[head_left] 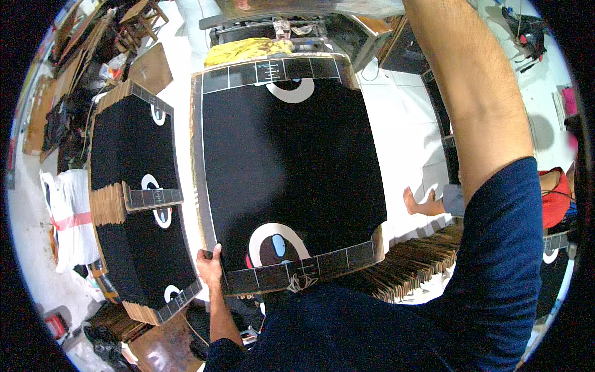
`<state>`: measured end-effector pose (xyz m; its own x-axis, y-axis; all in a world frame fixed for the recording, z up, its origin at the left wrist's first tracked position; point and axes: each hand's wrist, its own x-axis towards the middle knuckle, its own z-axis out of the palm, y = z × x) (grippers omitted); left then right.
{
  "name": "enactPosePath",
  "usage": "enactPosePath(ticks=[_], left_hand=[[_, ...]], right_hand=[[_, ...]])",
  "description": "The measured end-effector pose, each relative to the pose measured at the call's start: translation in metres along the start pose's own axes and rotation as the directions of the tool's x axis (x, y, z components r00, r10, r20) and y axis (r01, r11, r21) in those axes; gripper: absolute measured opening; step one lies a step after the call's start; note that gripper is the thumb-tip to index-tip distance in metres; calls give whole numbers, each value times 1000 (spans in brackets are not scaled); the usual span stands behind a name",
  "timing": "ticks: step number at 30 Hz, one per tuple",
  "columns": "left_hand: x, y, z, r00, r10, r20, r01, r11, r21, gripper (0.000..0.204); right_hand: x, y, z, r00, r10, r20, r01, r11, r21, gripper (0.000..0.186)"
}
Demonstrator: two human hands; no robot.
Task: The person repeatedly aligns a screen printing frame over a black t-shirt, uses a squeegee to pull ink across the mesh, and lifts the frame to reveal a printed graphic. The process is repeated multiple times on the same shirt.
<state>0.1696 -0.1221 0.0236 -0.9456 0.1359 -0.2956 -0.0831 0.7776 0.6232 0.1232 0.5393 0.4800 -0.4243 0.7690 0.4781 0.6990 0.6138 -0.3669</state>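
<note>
A large black printed cardboard sheet [291, 155] lies in front of me, with a white-ringed eye picture at its near and far ends and dark gridded strips along both. My left hand [209, 266] grips its near left corner, the thumb on top and the other fingers partly hidden at the edge. The right forearm [477, 80] stretches far forward past the sheet's right side. It leaves the picture at the top, so my right hand is out of sight.
Stacks of similar black sheets [142, 149] stand on the left. Several brown cardboard edges [421, 260] fan out at the near right. A yellow cloth [248, 51] lies beyond the sheet, below a metal machine part [310, 7]. A bare foot [424, 203] rests on the right.
</note>
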Motion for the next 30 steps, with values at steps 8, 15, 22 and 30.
enactPosePath(ticks=[8, 15, 22, 30], left_hand=[[1, 6, 5, 1000, -6, -8, 7, 992, 127, 67], [7, -15, 11, 995, -98, -1, 97, 978, 183, 75], [4, -7, 15, 990, -141, -6, 139, 975, 172, 73], [38, 42, 25, 984, 67, -164, -10, 945, 327, 62]], right_hand=[[7, -1, 4, 1000, -4, -31, 4, 1000, -4, 75], [11, -4, -1, 1000, -14, -7, 14, 999, -36, 72], [21, -5, 2, 997, -66, -35, 65, 997, -31, 73], [38, -3, 4, 994, -108, 15, 109, 992, -69, 73]])
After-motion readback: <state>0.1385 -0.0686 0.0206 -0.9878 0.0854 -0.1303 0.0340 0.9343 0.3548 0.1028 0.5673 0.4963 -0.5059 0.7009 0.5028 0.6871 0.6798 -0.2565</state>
